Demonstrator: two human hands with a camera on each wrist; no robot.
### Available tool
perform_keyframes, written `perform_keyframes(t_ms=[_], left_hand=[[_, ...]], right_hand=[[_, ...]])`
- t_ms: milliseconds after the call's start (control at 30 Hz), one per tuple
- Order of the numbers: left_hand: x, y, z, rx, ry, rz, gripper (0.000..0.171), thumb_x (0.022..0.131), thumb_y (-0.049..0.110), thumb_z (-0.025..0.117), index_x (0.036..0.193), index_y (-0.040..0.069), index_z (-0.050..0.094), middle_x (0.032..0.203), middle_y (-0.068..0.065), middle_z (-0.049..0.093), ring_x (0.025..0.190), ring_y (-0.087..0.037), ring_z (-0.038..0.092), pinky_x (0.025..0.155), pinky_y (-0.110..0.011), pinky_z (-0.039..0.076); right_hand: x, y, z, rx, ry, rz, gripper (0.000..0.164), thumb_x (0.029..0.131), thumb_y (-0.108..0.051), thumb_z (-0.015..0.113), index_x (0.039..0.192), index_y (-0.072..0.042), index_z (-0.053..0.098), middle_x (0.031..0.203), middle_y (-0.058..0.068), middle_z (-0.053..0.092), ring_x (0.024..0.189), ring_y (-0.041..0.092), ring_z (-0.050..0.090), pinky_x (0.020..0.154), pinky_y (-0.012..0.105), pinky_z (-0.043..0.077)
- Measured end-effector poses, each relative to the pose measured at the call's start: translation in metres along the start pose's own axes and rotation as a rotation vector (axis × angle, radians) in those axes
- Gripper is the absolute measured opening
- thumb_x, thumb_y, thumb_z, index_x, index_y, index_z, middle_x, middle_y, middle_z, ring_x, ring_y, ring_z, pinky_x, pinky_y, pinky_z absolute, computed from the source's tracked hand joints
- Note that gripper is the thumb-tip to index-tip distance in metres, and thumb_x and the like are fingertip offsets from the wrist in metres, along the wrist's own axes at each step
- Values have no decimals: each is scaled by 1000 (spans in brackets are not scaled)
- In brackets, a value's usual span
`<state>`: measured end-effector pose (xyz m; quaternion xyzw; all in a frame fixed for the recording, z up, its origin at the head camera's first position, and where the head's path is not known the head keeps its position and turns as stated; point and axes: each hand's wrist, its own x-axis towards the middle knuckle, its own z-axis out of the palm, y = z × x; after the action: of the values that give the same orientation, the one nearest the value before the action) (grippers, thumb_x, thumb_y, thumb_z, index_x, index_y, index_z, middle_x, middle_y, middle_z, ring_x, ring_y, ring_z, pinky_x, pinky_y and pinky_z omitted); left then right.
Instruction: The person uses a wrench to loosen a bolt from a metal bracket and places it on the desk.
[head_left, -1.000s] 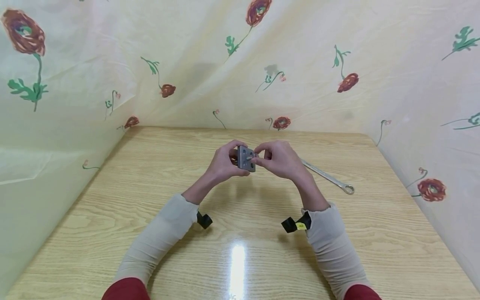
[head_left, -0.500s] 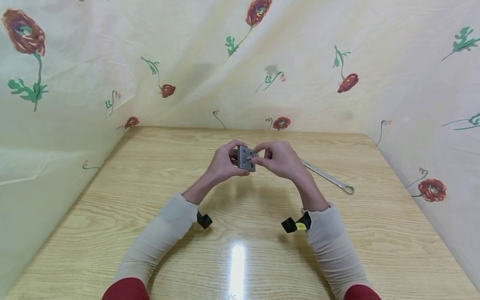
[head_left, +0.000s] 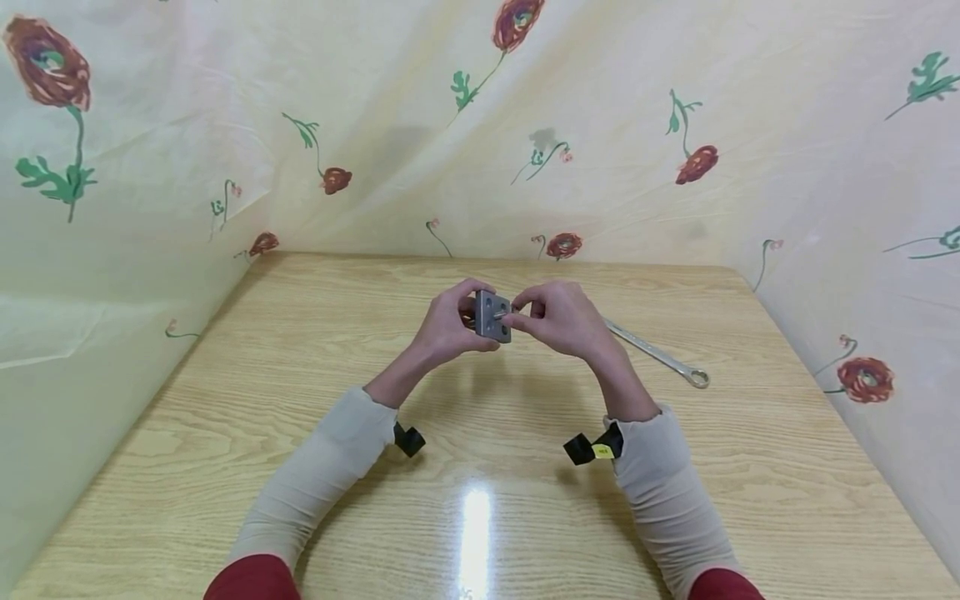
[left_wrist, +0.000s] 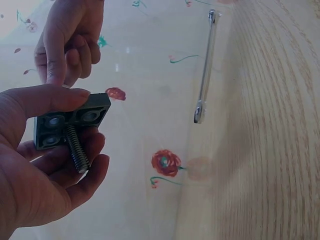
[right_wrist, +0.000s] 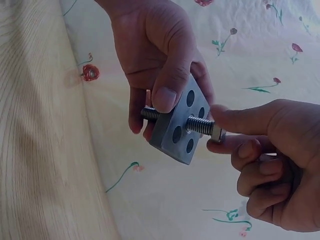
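Note:
My left hand [head_left: 442,325] grips a small grey metal plate [right_wrist: 177,137] by its edges, thumb on one side and fingers on the other, up off the table. Several round holes surround the plate's middle. A threaded bolt [right_wrist: 201,126] passes through the centre, its head on the right side. In the left wrist view the bolt's threaded end [left_wrist: 78,152] sticks out of the other face, near the curled left fingers. My right hand [head_left: 558,321] pinches the bolt head between thumb and index finger, the other fingers folded in.
A combination wrench [head_left: 660,354] lies on the wood-grain table [head_left: 300,350], right of and partly behind the right hand. Flower-patterned cloth [head_left: 420,167] hangs along the back and sides. Each wrist wears a black camera mount [head_left: 579,450].
My right thumb and index finger have shifted slightly around the bolt head. The left hand and the plate stay in the same place.

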<state>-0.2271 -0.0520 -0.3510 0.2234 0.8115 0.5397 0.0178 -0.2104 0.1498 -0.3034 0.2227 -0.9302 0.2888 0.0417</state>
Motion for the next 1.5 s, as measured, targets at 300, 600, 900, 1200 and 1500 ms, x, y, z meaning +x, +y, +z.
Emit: perform_keyframes(t_ms=[300, 600, 900, 1200, 1500], left_hand=[[0, 0, 0, -3, 0, 8, 67, 72, -2, 85, 131, 7, 56, 114, -22, 70, 98, -31, 69, 85, -40, 59], [1, -1, 0, -1, -1, -3, 66, 71, -1, 85, 130, 9, 57, 113, -22, 70, 97, -30, 69, 84, -39, 59], [0, -1, 1, -10, -4, 13, 66, 72, -1, 84, 131, 6, 56, 113, -22, 71, 96, -29, 68, 82, -36, 59], [0, 0, 0, -9, -4, 13, 67, 71, -2, 84, 131, 6, 56, 113, -22, 71, 97, -29, 69, 83, -36, 59], [0, -1, -1, -13, 2, 4, 66, 71, -3, 84, 130, 7, 56, 113, -23, 71, 98, -30, 69, 84, -38, 59]], right_hand=[[1, 0, 0, 28, 5, 30, 28, 90, -26, 75, 108, -5, 75, 58, 0, 53, 49, 13, 42, 48, 25, 32], [0, 0, 0, 27, -3, 15, 29, 90, -26, 74, 110, -5, 74, 59, 1, 56, 50, 13, 44, 48, 25, 33], [0, 0, 0, 9, -12, -5, 28, 89, -25, 76, 109, -5, 74, 58, 0, 56, 49, 12, 44, 47, 25, 33], [-1, -1, -1, 13, -2, 0, 29, 89, -26, 76, 109, -5, 74, 58, 0, 56, 49, 12, 44, 48, 25, 34], [-1, -1, -1, 14, -9, 4, 30, 88, -26, 77, 110, -6, 74, 58, 0, 56, 49, 12, 44, 48, 25, 34]])
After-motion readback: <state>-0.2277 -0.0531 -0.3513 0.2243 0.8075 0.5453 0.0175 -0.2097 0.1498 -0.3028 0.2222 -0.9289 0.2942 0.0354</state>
